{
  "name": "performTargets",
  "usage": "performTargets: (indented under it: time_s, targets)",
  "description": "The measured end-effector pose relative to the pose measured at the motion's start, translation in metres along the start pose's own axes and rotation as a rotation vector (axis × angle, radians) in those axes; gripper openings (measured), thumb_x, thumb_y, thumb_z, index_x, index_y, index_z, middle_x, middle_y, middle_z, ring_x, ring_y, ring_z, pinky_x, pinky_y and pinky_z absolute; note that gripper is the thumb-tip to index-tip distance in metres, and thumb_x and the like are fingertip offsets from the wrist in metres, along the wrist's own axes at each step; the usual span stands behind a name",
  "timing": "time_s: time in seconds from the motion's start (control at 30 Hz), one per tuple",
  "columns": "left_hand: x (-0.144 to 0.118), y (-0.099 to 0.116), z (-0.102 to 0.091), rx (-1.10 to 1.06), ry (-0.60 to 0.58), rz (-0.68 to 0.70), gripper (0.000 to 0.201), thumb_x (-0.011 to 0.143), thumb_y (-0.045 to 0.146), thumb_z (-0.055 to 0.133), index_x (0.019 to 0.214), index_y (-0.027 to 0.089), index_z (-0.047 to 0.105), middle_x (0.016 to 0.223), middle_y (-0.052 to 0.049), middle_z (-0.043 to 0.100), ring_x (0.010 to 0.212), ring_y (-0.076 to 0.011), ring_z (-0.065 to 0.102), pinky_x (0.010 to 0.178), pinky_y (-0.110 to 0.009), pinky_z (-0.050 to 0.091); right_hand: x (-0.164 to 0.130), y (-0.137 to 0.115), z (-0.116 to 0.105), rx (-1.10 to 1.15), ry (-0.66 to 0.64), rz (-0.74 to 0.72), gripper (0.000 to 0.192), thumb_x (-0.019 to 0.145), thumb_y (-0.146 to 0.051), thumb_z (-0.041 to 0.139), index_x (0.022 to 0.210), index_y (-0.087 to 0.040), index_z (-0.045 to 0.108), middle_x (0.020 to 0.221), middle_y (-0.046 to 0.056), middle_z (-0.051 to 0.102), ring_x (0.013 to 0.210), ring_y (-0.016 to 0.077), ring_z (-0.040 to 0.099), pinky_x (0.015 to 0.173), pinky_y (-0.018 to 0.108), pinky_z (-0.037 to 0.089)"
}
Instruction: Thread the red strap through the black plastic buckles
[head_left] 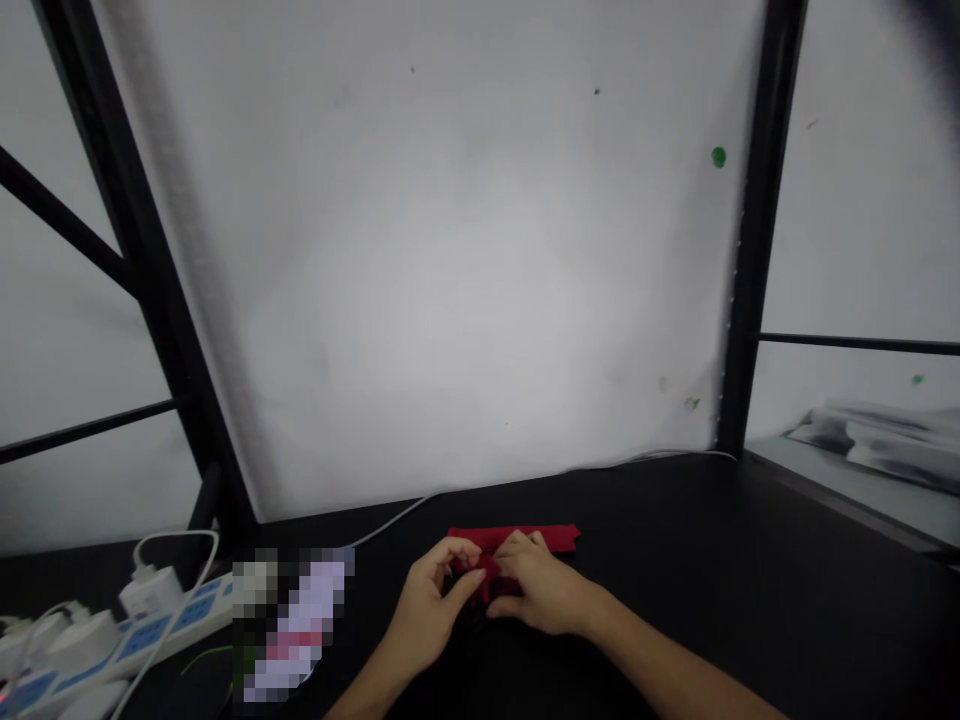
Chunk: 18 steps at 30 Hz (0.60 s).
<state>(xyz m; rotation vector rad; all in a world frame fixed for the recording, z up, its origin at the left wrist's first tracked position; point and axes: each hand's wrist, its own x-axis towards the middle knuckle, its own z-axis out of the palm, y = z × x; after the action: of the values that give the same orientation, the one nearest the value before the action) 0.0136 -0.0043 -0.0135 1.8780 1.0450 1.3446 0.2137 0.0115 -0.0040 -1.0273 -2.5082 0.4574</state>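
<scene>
Left hand (433,600) and right hand (541,592): at 6 o'clock on the black table (750,560), side by side, fingers (457,548) of both pinched together on a folded red cloth (517,540), which lies flat just beyond the knuckles. White power strip (142,632): 8 o'clock, blue sockets, plugs seated; any lettering too small to read. White cable (390,522): runs along the table's far edge. White backdrop panel (465,260): 12 o'clock, green spot at upper right.

Black table (750,580) with a few things on it.
A red cloth (525,540) lies near the middle; a white power strip (127,640) and white cable (390,520) lie at left.
</scene>
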Motion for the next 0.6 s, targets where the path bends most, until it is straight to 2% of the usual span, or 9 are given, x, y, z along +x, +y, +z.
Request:
performTargets:
  time_s: [0.07,0.23,0.4,0.5,0.6]
  targets:
    - [0.001,0.000,-0.001,0.045,-0.017,-0.005,0.013,0.082,0.028,0.066,0.090,0.019,0.072,0.085,-0.004,0.072,0.081,-0.0207,0.065,0.078,-0.031,0.052,0.000,-0.001,-0.002,-0.018,0.021,-0.018,0.028,0.086,-0.037,0.068,0.111,-0.024,0.066,0.110,0.007,0.067,0.107,0.0265,0.052,0.096,0.044,0.033]
    - [0.006,-0.001,-0.010,0.164,0.077,0.010,0.019,0.082,0.035,0.066,0.091,0.023,0.078,0.089,-0.007,0.072,0.089,-0.0248,0.064,0.087,-0.040,0.050,-0.011,-0.002,-0.020,0.103,0.196,-0.077,0.037,0.095,-0.032,0.055,0.132,-0.030,0.051,0.123,0.007,0.061,0.112,0.0237,0.049,0.101,0.045,0.031]
    - [0.007,0.003,-0.014,0.107,0.032,0.004,0.020,0.082,0.035,0.067,0.092,0.024,0.080,0.088,-0.007,0.071,0.086,-0.0231,0.063,0.086,-0.038,0.050,-0.015,-0.010,-0.023,0.154,0.178,-0.146,0.038,0.095,-0.034,0.056,0.133,-0.032,0.050,0.125,0.005,0.060,0.113,0.0224,0.049,0.105,0.045,0.029]
    - [0.006,0.007,-0.014,0.045,-0.012,0.003,0.018,0.080,0.034,0.068,0.087,0.023,0.080,0.086,-0.006,0.070,0.083,-0.0216,0.063,0.083,-0.035,0.050,-0.015,-0.017,-0.020,0.124,0.185,-0.143,0.039,0.096,-0.033,0.053,0.134,-0.030,0.049,0.127,0.006,0.059,0.113,0.0226,0.048,0.106,0.045,0.028]
    - [0.006,0.008,-0.013,0.024,0.001,0.015,0.017,0.077,0.035,0.071,0.081,0.022,0.080,0.083,-0.006,0.070,0.083,-0.0215,0.062,0.082,-0.034,0.050,-0.016,-0.019,-0.021,0.089,0.201,-0.108,0.037,0.097,-0.032,0.050,0.134,-0.030,0.049,0.125,0.007,0.059,0.112,0.0232,0.048,0.105,0.046,0.028]
